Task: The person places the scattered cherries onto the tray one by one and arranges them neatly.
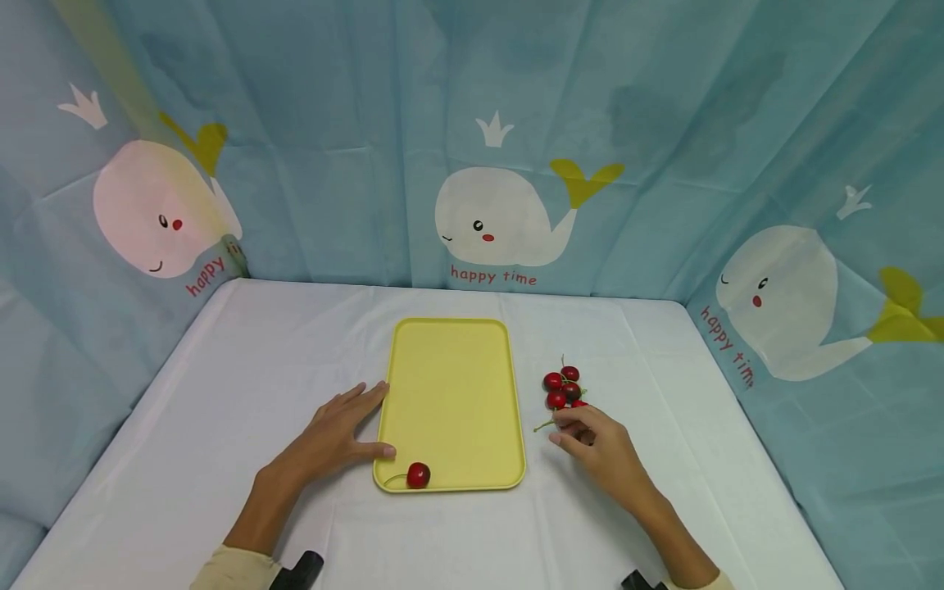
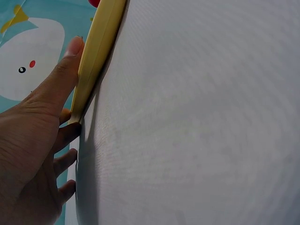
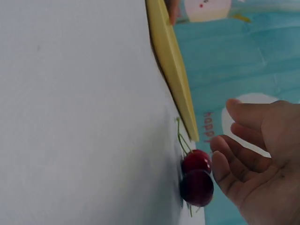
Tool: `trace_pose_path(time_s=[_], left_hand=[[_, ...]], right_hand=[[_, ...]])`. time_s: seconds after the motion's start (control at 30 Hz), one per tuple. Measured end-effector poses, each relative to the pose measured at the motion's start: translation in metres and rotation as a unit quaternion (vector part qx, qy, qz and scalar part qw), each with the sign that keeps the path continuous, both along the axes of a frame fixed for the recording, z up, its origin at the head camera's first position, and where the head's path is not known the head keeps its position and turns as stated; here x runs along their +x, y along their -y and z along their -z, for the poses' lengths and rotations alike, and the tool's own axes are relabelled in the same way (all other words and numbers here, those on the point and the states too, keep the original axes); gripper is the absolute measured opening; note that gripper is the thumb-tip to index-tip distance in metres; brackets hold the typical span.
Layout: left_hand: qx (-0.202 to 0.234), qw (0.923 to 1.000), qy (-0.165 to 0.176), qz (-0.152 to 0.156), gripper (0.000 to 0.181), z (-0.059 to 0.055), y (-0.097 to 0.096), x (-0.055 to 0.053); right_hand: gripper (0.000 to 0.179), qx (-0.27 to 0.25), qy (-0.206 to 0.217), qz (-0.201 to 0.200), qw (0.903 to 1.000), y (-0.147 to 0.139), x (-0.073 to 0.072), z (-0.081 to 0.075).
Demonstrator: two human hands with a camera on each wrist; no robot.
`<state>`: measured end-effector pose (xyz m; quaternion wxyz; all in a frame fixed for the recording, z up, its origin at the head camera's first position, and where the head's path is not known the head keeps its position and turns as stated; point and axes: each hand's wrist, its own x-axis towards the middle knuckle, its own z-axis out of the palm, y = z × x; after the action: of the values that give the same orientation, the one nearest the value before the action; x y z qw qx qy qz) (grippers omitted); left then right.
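Observation:
A yellow tray (image 1: pixel 457 393) lies on the white cloth, with a red cherry (image 1: pixel 418 475) and its green stem near the front left corner. My left hand (image 1: pixel 332 438) touches the tray's left side, thumb over the rim and fingers spread along the edge. To the right of the tray sits a small cluster of red cherries (image 1: pixel 556 399) with stems. My right hand (image 1: pixel 601 455) hovers at the near end of that cluster, partly covering it. In the right wrist view, thumb and fingers stand apart beside a dark cherry (image 3: pixel 197 188), with nothing between them.
White cloth (image 1: pixel 347 533) covers the table. Behind it and along both sides hang blue curtains (image 1: pixel 332 205) printed with whales. Black wrist devices (image 1: pixel 298 569) show at the bottom, by the sleeves.

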<state>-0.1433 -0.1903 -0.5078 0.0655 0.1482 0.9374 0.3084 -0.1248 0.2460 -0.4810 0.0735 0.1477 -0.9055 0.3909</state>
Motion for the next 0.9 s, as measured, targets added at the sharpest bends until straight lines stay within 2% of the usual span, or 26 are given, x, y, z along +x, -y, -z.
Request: trace_pose_path(time_s=[0.13,0.4,0.6,0.73,0.9], left_hand=[[-0.001,1.0000,0.004,-0.002,0.111,0.000,0.000,0.000],[0.000,1.0000,-0.002,0.002,0.110,0.001,0.000,-0.001],[-0.005,1.0000,0.001,-0.001,0.111,0.002,0.000,-0.001],[-0.003,1.0000,0.002,-0.003,0.111,0.001,-0.001,0.000],[-0.005,0.9999,0.008,-0.006,0.111,-0.001,-0.002,0.000]], right_hand=[[0.029,0.009,-0.021,0.037,0.9991,-0.009,0.000,-0.001],[0.026,0.024,-0.015,0.112,0.9933,-0.021,0.000,0.001],[0.026,0.044,0.035,0.146,0.9877,-0.023,-0.002,0.000],[0.029,0.051,0.076,0.154,0.9838,-0.023,-0.002,-0.002],[0.027,0.060,0.106,0.160,0.9797,-0.024,-0.005,-0.001]])
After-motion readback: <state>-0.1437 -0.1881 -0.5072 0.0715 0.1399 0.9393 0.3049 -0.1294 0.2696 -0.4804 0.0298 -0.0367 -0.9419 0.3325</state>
